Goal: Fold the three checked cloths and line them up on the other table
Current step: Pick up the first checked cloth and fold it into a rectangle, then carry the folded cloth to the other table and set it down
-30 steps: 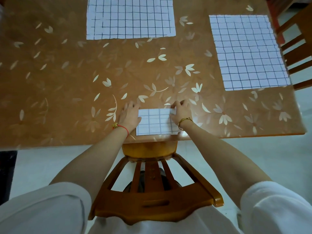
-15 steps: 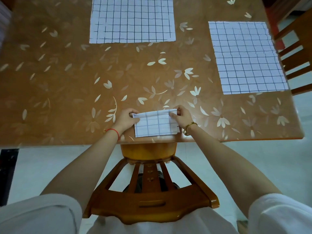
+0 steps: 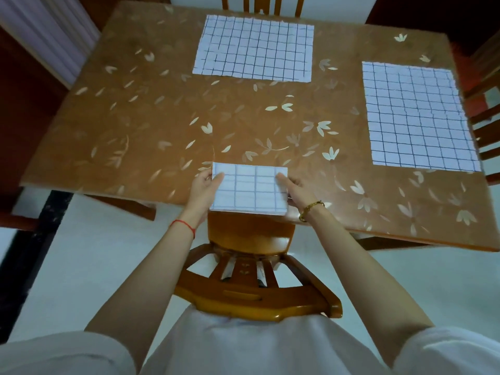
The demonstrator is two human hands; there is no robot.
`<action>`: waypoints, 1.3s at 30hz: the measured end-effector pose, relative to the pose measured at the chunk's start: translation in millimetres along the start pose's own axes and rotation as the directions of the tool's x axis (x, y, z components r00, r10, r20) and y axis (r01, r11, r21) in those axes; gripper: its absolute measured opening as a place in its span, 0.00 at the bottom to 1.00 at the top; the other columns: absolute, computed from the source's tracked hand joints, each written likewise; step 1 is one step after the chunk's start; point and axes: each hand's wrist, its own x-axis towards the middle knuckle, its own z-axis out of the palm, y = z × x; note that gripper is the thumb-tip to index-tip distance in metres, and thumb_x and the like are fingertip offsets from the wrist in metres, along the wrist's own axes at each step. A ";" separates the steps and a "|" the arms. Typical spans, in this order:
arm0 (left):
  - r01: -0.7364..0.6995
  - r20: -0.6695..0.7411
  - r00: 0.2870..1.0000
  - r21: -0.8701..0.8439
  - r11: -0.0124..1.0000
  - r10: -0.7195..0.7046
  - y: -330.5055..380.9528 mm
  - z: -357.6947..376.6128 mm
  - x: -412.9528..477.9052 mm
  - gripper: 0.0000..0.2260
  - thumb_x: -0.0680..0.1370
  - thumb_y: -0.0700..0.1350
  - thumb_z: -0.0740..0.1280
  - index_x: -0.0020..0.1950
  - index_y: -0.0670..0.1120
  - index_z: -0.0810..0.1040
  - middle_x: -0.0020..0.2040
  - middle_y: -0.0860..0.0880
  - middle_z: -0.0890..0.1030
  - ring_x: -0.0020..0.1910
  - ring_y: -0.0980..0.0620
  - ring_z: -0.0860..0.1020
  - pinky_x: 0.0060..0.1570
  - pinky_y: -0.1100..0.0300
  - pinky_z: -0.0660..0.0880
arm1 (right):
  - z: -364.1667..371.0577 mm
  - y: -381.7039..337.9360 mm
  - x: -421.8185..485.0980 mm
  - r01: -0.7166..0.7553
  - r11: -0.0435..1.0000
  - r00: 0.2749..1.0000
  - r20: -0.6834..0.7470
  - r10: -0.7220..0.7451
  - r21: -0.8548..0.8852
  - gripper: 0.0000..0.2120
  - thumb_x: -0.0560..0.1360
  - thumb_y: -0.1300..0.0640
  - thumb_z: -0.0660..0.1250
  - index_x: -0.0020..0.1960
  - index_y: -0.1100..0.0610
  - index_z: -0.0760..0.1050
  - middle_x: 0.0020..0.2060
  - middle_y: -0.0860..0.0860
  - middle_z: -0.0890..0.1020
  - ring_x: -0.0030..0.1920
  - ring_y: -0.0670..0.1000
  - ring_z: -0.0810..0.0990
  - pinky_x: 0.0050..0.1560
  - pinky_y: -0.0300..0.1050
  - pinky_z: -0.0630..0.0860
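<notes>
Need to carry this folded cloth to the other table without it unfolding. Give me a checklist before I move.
1. Grip on both ends: ok; left hand and right hand pinch the folded cloth, thumbs on top.
2. Fold tidy: ok; edges look aligned.
3. Way back from the table: not ok; the chair stands directly between you and it.
4. Spot on the other table: cannot tell; out of view.
5. Other cloths folded: not ok; far cloth and right cloth lie flat, unfolded.
</notes>
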 end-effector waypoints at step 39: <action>-0.138 -0.526 0.843 -0.415 0.899 -0.113 -133.3 -392.8 -321.5 0.18 0.77 0.38 0.69 0.66 0.49 0.76 0.58 0.46 0.83 0.58 0.43 0.81 0.60 0.42 0.77 | 400.8 45.1 -229.5 0.311 0.940 0.809 0.558 -0.185 -0.140 0.04 0.77 0.61 0.67 0.47 0.55 0.81 0.36 0.44 0.85 0.36 0.42 0.83 0.36 0.35 0.77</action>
